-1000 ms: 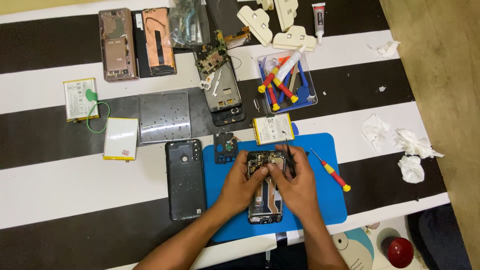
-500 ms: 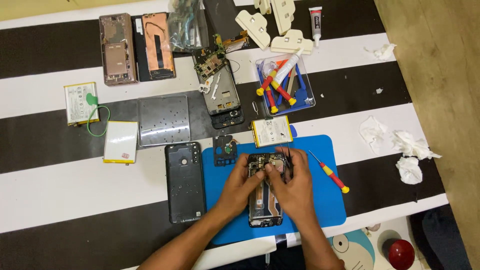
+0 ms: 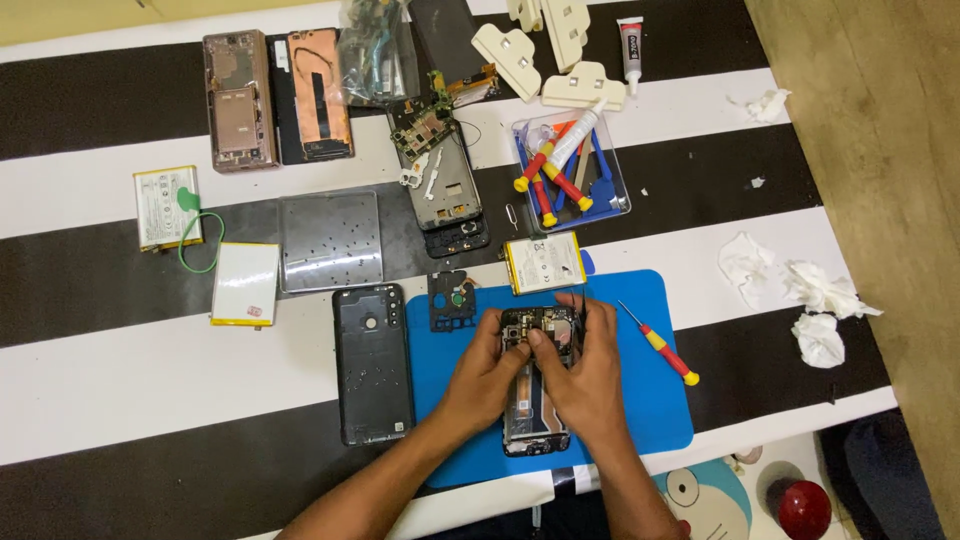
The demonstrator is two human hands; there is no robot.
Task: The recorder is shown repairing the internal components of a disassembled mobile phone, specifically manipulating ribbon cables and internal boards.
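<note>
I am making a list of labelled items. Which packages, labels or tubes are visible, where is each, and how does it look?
Glue tube: top edge, small, white with black cap.
Labelled battery: above the blue mat, yellowish rectangle with white label.
Second battery: far left, white label with green sticker.
Clear plastic bag: top, holding small parts.

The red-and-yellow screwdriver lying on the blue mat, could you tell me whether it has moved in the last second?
No. The red-and-yellow screwdriver lies where it was, near the right edge of the blue mat.
</note>
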